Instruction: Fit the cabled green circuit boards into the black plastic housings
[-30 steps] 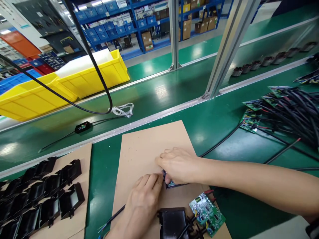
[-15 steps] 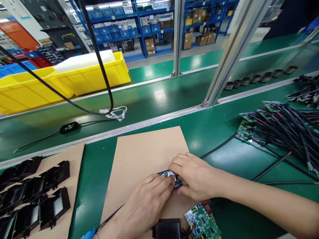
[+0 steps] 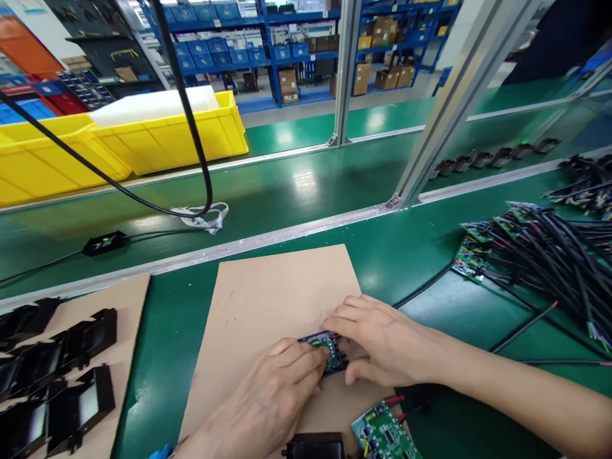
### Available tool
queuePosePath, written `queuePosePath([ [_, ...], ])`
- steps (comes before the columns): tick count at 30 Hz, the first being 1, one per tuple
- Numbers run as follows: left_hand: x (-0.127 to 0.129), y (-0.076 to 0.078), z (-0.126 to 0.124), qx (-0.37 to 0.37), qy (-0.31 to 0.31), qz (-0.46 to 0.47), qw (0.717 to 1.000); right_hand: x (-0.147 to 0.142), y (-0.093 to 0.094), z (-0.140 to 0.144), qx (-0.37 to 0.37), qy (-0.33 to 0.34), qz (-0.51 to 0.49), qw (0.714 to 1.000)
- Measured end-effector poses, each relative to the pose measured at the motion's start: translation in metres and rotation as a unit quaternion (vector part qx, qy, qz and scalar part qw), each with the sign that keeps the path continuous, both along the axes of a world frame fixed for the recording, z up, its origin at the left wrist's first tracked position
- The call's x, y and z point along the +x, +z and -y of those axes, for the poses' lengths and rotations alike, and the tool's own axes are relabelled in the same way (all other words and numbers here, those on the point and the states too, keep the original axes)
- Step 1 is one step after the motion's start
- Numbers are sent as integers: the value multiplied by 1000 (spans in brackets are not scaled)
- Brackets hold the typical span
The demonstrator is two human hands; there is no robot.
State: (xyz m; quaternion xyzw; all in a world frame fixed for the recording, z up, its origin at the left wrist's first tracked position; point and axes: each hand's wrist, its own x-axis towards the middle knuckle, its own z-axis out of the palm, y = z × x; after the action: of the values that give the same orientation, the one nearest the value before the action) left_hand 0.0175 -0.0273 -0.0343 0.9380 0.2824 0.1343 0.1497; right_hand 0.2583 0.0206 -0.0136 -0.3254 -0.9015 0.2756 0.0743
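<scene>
A small black housing with a green circuit board (image 3: pixel 329 349) in it lies on the cardboard sheet (image 3: pixel 282 287) between both hands. My left hand (image 3: pixel 280 386) holds its left side, the fingers bent over the board and partly covering it. My right hand (image 3: pixel 382 341) grips the right end, thumb at the near corner and fingers over the far edge. Close in front are another black housing (image 3: pixel 315 446) and a loose green circuit board (image 3: pixel 385 433) with red and yellow wires.
Black housings (image 3: pixel 90 338) stand in rows on cardboard at the left. A heap of black cables with circuit boards (image 3: pixel 549 255) lies at the right. Metal posts (image 3: pixel 459 95) rise from the bench, and a black cable (image 3: pixel 186 108) hangs at the left. Yellow bins (image 3: pixel 182 137) stand behind.
The left fingers have shifted back on the board, so more of its green surface shows. My right hand keeps its place at the housing's end. The view has moved slightly.
</scene>
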Motion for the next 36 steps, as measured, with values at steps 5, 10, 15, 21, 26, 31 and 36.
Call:
queuePosePath([
  [5, -1, -6, 4, 24, -14, -36, 999, 23, 3, -4, -17, -48, -2, 999],
  [10, 1, 0, 3, 15, -14, -49, 999, 10, -5, 3, -7, 13, 0, 1000],
  [15, 2, 2, 5, -1, 3, -71, 998, 0, -12, 9, 62, 56, 49, 995],
  [21, -1, -4, 5, 49, -14, -82, 995, -2, -9, 10, 172, 121, 131, 969],
  [26, 1, -7, 5, 79, -23, -64, 995, -11, -8, 13, 240, 143, 159, 947],
  [31, 8, -4, 6, 48, 7, -58, 997, -9, -14, 17, 282, 125, 153, 939],
  [36, 6, -2, 5, 79, 2, -34, 996, 7, -28, 15, 311, 87, 55, 945],
])
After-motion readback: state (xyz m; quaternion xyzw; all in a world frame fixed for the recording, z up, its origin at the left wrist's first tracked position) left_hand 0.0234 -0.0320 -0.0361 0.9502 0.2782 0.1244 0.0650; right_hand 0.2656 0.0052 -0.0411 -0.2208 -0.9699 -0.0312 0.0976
